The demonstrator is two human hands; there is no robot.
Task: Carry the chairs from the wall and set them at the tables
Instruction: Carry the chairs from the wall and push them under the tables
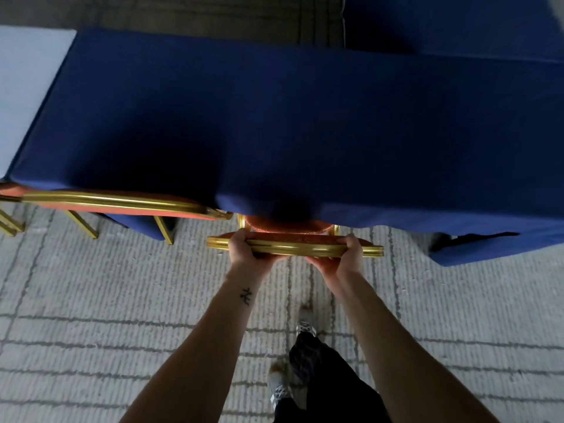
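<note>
A gold-framed chair with red upholstery [299, 246] stands at the near edge of a table under a dark blue cloth [274, 123]. Its seat is partly tucked under the cloth. My left hand [244, 250] grips the left part of the backrest's top rail. My right hand [346, 259] grips the right part of the same rail, fingers curled over it. A second chair of the same kind [116, 203] stands at the table to the left, its seat hidden under the cloth.
Pale patterned carpet [122, 315] covers the floor in front of the table. Another blue-covered table [457, 25] lies at the far right, and a white-covered surface [27, 87] at the far left. My legs and shoes [305, 361] are below the chair.
</note>
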